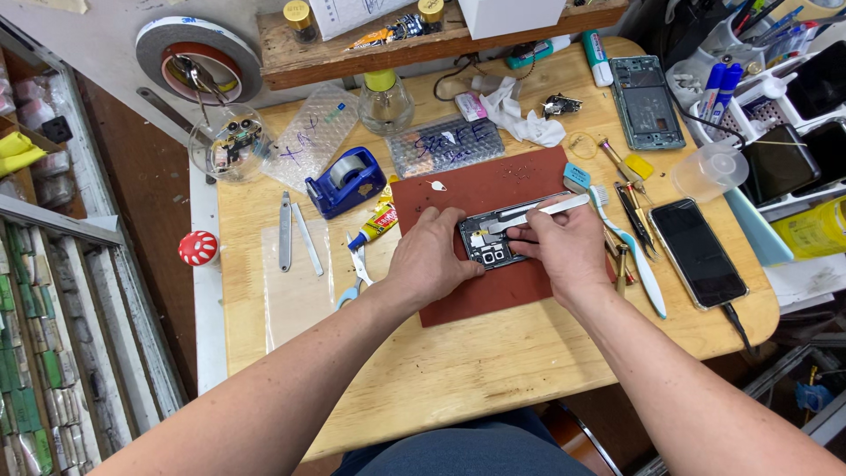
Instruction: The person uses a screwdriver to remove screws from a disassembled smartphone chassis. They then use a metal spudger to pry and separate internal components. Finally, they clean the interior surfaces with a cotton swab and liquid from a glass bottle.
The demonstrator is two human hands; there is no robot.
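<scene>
The left hand holds down the opened dark phone on the red-brown mat. The right hand pinches a flat white plastic stick, prying inside; next needs gentle lifting.

Bright, even overhead light, soft shadows, slight edge distortion.
</scene>
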